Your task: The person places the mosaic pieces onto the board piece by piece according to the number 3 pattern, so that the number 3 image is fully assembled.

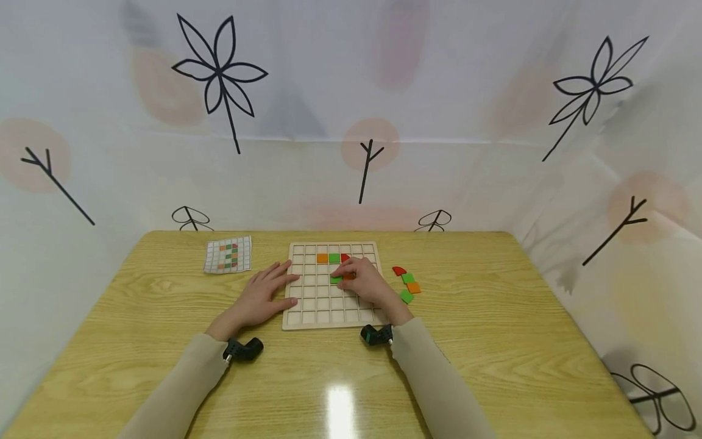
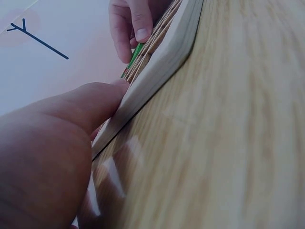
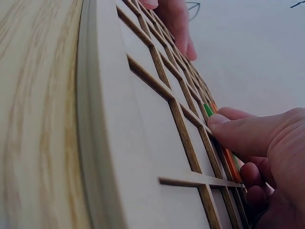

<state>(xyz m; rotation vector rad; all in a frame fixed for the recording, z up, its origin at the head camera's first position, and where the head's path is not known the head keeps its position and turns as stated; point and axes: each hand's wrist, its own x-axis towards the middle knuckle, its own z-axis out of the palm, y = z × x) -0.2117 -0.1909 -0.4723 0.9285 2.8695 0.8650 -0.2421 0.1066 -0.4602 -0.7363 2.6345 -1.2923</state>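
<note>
A pale wooden grid board point(image 1: 329, 326) lies on the table between the hands. My left hand point(image 1: 263, 296) rests along its left edge, fingers spread and straight, thumb on the rim. With thumb and forefinger my right hand point(image 1: 367, 280) pinches a green square tile point(image 1: 336, 280) over a middle cell; in the left wrist view this green tile point(image 2: 136, 54) stands tilted to the board. Just right of it an orange tile point(image 1: 348, 276) shows partly under the fingers. Higher up, an orange square point(image 1: 322, 258), a green square point(image 1: 334, 258) and a red piece point(image 1: 345, 257) sit in a row.
Right of the board lie a loose red quarter-round piece point(image 1: 399, 270), a green tile point(image 1: 407, 278), an orange tile point(image 1: 414, 287) and another green tile point(image 1: 406, 296). A paper pattern card point(image 1: 228, 255) with a coloured grid lies at the back left. A patterned cloth point(image 1: 307, 183) encloses the table.
</note>
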